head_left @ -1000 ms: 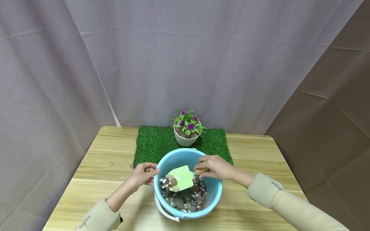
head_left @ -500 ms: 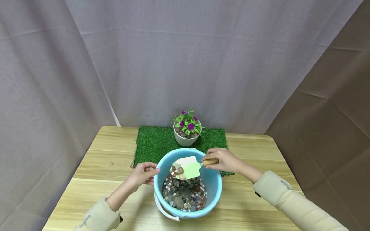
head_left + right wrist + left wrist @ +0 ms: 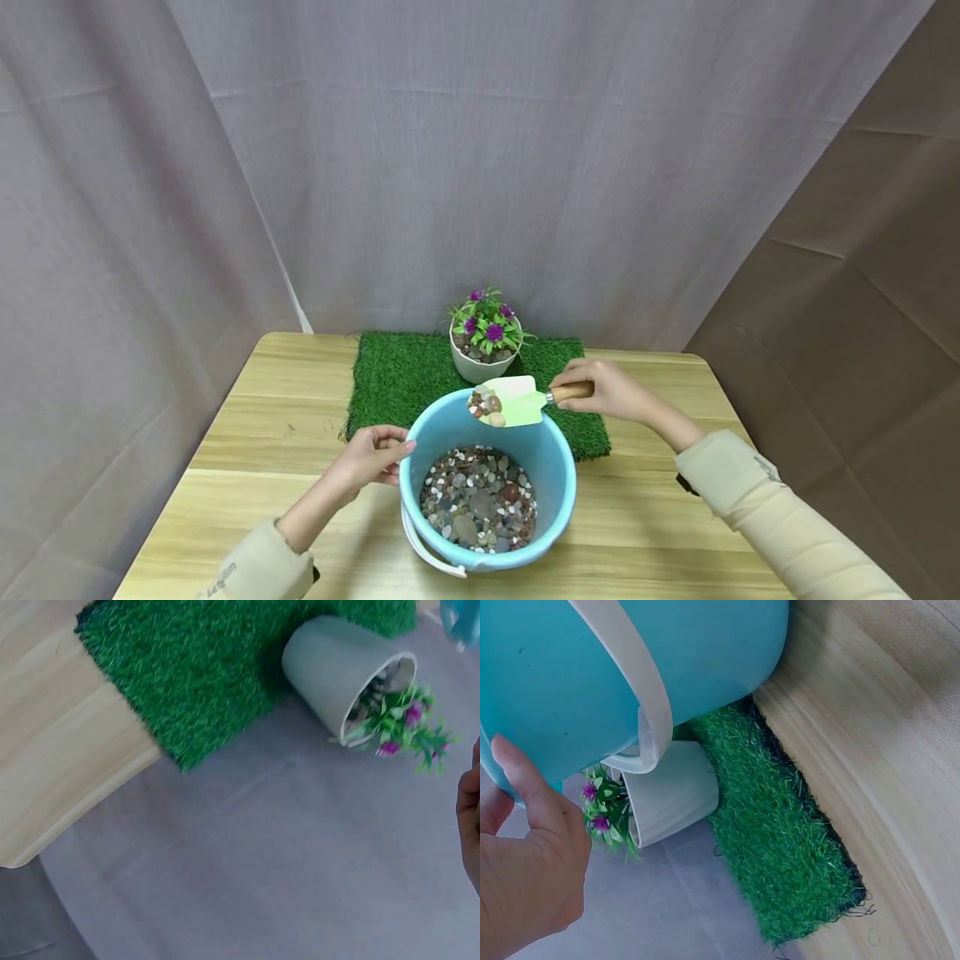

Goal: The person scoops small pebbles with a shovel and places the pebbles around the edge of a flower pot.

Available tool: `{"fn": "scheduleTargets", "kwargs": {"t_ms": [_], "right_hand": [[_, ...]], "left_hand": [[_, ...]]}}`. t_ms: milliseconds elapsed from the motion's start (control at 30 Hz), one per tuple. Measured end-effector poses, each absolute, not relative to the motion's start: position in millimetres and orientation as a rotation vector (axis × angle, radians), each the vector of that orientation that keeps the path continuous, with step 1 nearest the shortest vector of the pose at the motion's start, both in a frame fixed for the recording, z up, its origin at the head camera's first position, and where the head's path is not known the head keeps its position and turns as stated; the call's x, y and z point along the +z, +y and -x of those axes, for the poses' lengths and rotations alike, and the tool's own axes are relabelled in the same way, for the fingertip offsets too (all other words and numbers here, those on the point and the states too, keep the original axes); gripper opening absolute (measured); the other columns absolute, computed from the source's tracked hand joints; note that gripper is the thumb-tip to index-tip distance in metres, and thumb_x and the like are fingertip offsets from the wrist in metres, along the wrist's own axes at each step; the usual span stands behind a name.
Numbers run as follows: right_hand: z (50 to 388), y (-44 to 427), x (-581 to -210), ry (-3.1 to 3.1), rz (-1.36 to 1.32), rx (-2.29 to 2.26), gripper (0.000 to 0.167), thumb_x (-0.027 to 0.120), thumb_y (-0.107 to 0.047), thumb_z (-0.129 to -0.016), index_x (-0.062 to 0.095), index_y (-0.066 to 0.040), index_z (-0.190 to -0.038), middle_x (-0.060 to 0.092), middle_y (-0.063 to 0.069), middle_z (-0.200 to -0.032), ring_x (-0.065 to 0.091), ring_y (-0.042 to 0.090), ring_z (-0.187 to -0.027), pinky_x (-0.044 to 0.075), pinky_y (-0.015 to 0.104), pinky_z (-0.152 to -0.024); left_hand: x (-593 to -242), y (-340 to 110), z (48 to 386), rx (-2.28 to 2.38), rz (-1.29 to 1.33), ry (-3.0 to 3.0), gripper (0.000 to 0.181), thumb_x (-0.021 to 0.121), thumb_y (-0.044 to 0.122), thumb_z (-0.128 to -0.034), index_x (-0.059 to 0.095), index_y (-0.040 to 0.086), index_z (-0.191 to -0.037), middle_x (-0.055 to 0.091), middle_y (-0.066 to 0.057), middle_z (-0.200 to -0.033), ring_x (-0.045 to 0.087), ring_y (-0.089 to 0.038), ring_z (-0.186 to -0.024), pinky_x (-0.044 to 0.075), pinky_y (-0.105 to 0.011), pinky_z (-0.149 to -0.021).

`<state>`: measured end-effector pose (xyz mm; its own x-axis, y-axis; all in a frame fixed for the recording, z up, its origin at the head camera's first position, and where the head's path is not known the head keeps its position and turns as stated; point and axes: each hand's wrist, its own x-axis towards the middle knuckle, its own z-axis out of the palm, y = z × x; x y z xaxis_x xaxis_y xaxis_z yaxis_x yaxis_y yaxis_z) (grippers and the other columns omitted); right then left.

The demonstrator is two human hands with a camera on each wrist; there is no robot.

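Behind everything hangs a grey curtain (image 3: 480, 167), and in front of it stands the wooden tabletop (image 3: 292, 400). A green grass mat (image 3: 397, 375) lies along the middle of the tabletop's far edge. The blue bucket (image 3: 551, 475) stands nearer the tabletop's near edge, midway between its sides, and hides part of the mat's near edge; its white handle (image 3: 422, 548) hangs down on the near left. Whether the bucket's base touches the mat cannot be told. The white flowerpot (image 3: 480, 367), with its purple-flowered plant (image 3: 487, 323), is upright on the mat, close to the tabletop's far edge.

At the bucket's left, the left hand (image 3: 375, 457) pinches the rim, thumb on top and fingers against the outside. The right hand (image 3: 600, 390) has its fingers curled round the wooden grip of the pale green trowel (image 3: 521, 406); the right wrist view catches only a sliver of this hand.

What has changed is the trowel's place: a second ago its blade was down inside the bucket, and now it is up over the far rim, just short of the flowerpot. A small heap of stones (image 3: 486, 406) sits at the blade's tip, so the scoop looks complete and the load free of the pebbles (image 3: 480, 504) covering the bucket's bottom
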<state>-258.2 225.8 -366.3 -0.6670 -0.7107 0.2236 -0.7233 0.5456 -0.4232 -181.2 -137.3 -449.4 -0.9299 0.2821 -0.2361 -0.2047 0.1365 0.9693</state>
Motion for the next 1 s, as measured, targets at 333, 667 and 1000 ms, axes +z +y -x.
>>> {"fn": "scheduleTargets", "kwargs": {"t_ms": [333,667,1000], "right_hand": [[275.0,259.2,-363.7,-2.692,-1.036,0.773,0.022,0.078,-0.005,-0.074,0.073,-0.001,-0.095,0.069,0.008,-0.086,0.056,0.005,-0.068,0.049,0.017,-0.052],[299.8,274.3,-360.2,-2.793,-0.83,0.82,0.023,0.076,-0.008,-0.078,0.071,0.002,-0.098,0.068,0.009,-0.083,0.053,0.006,-0.065,0.049,0.019,-0.053],[331.5,275.0,-364.2,-2.829,-0.657,0.697,0.025,0.074,-0.011,-0.08,0.07,0.004,-0.101,0.068,0.015,-0.082,0.055,0.015,-0.065,0.049,0.022,-0.057]], "left_hand": [[-450.8,-133.6,181.9,1.845,-0.087,2.053,0.04,0.06,0.014,-0.0913,0.051,-0.015,-0.118,0.066,-0.014,-0.084,0.06,-0.006,-0.058,0.062,-0.025,-0.059],[-447.5,-135.8,179.8,1.822,-0.073,2.086,0.04,0.06,0.015,-0.0918,0.051,-0.014,-0.118,0.066,-0.016,-0.086,0.06,-0.007,-0.059,0.062,-0.026,-0.059],[-446.5,-137.3,180.7,1.827,-0.07,2.081,0.044,0.059,0.014,-0.0918,0.048,-0.016,-0.122,0.067,-0.012,-0.084,0.061,-0.007,-0.058,0.062,-0.026,-0.059]]}}
